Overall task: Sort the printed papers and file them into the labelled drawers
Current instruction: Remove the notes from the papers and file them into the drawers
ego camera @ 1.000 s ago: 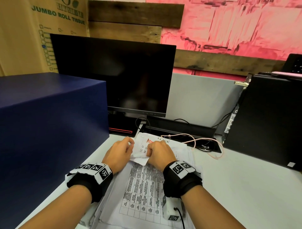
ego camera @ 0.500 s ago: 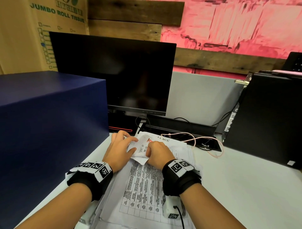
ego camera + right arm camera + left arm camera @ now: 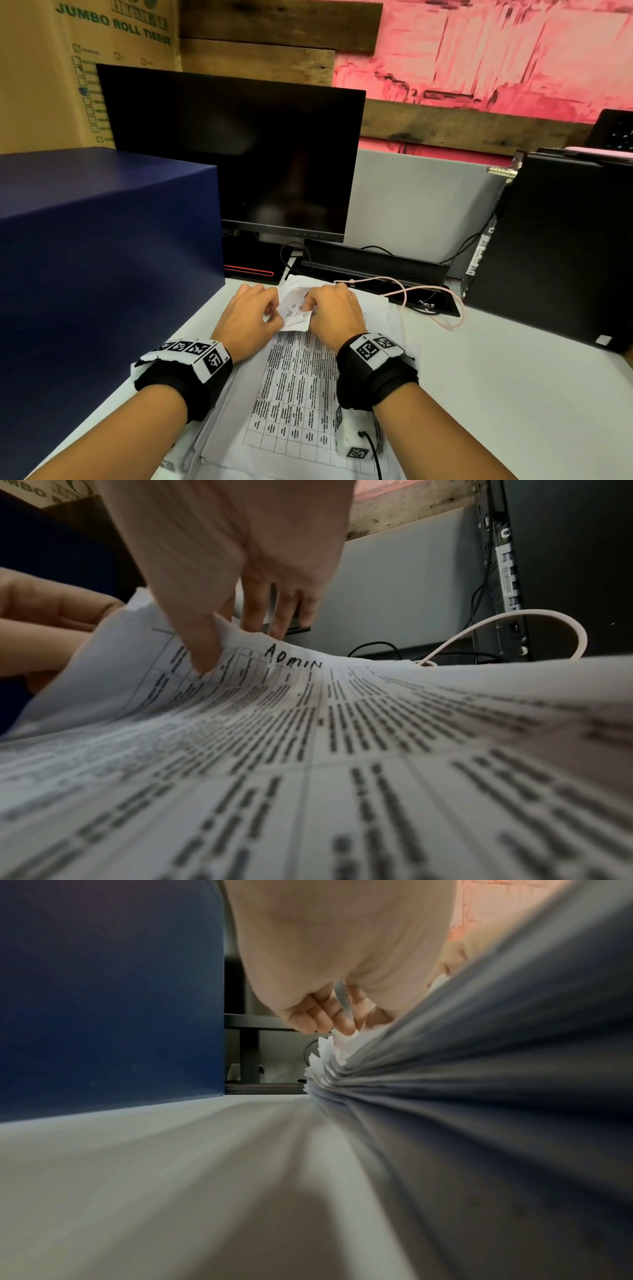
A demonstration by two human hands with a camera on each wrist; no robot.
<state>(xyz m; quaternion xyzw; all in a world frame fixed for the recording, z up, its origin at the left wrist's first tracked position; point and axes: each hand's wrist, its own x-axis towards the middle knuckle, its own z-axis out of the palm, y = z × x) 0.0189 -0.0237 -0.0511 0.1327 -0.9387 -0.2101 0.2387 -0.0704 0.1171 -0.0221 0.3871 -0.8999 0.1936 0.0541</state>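
Note:
A stack of printed papers point(image 3: 294, 387) with table grids lies on the white desk point(image 3: 496, 394) in front of me. Both hands work at its far end. My right hand point(image 3: 310, 303) pinches the far edge of the top sheet point(image 3: 308, 696), thumb on top and fingers behind; the sheet is curled up and bears the handwritten word ADMIN point(image 3: 294, 660). My left hand point(image 3: 274, 303) pinches the folded-back corner point(image 3: 294, 311) between the two hands. In the left wrist view its fingertips point(image 3: 322, 1020) touch the fanned corners of the stack point(image 3: 329, 1058).
A large dark blue box point(image 3: 102, 257) stands close on the left. Behind the papers are a black monitor point(image 3: 233, 154), a dark base with cables and a pink cord point(image 3: 428, 298). A black computer tower point(image 3: 555, 246) is at the right.
The hands have drawn closer together. The far edge of the top sheet has curled back further, covering the red writing seen before.

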